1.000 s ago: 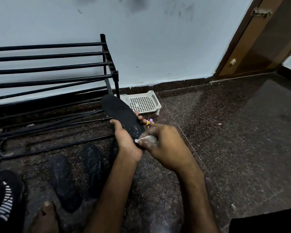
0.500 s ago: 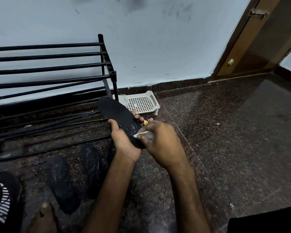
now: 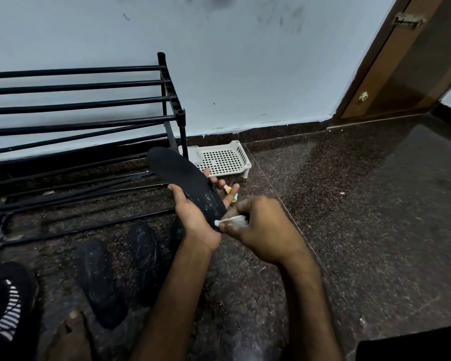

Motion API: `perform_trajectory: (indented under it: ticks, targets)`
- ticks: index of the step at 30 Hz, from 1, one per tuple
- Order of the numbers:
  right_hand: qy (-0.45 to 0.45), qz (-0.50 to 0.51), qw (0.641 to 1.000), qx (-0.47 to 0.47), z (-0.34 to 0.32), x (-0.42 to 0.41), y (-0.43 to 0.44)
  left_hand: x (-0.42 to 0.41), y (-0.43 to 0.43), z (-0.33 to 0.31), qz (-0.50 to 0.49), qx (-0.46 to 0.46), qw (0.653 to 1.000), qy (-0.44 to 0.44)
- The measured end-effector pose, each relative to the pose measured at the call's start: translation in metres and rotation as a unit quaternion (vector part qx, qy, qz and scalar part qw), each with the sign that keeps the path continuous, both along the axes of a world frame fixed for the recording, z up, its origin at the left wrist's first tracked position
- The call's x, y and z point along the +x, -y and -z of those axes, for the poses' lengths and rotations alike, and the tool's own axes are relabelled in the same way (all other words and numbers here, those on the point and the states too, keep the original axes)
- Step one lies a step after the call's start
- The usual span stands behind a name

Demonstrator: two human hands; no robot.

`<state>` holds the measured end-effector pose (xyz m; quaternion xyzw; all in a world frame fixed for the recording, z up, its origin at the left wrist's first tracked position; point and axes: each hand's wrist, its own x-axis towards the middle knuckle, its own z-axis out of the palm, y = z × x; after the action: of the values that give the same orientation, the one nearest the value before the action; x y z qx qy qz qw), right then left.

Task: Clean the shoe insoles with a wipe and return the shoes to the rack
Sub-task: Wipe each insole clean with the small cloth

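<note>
Rack [image 3: 182, 131] left, tray [image 3: 219, 160] ahead, floor [image 3: 362, 204] probably open

I see a pale wall [image 3: 245, 61] ahead, smudged dark near the top, with a dark skirting [image 3: 284, 131] along its foot. The floor [image 3: 362, 217] is dark speckled stone, glossy at right. A brown wooden door [image 3: 414, 74] with a metal latch [image 3: 408, 20] stands upper right. A black metal rack [image 3: 76, 100] stands against the wall at left.

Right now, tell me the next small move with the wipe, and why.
Probably slide the wipe up the insole toward its far end. The right hand pinches the wipe at the near end, the left hand grips the insole there, and whitish streaks lie just beyond the wipe.
</note>
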<state>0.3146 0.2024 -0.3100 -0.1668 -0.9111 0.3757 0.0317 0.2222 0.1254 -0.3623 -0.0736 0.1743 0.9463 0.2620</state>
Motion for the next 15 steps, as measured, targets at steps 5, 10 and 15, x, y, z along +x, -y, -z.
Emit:
perform_trajectory:
  ticks: [5, 10, 15]
  targets:
    - [-0.023, 0.051, 0.998, 0.041, 0.005, -0.006, 0.003, -0.001, 0.002, -0.001, -0.009, 0.01, 1.0, 0.003]
    - [-0.019, -0.024, 0.999, -0.035, -0.007, 0.0, 0.005, 0.001, 0.001, -0.008, -0.02, -0.007, 1.0, 0.012]
    - [-0.054, 0.092, 0.993, 0.058, 0.006, -0.012, 0.007, 0.006, -0.003, -0.008, 0.012, 0.005, 1.0, -0.004]
